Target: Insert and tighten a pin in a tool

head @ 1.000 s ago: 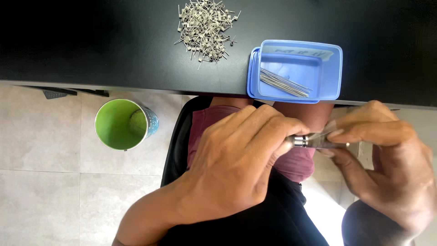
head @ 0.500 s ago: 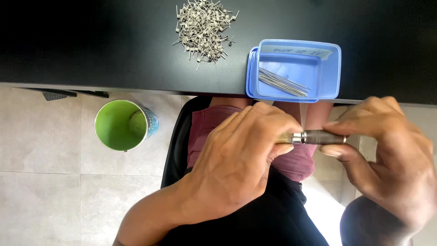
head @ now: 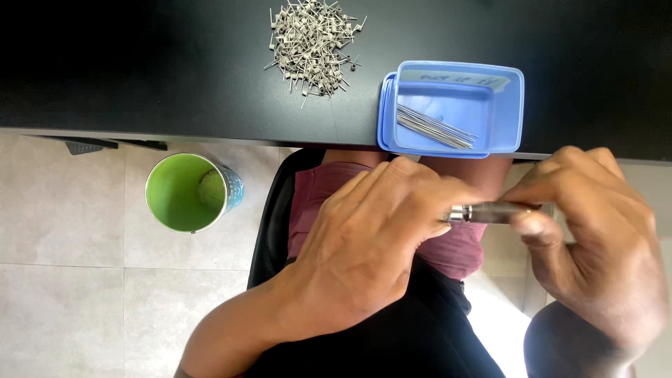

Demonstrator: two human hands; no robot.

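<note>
Over the person's lap, just off the near edge of the black tabletop (head: 140,84), both hands meet on a slim dark metal tool with a silver collar (head: 490,211). The left hand (head: 371,245) has its fingers curled closed around the tool's silver end; the right hand (head: 602,245) pinches the dark shaft between thumb and fingers. A blue rectangular plastic box holding thin metal rods (head: 504,91) sits at the tabletop's near edge, a heap of small wound wire coils (head: 311,38) lying farther back. A green cylindrical bin (head: 183,192) stands on the tiled floor.
</note>
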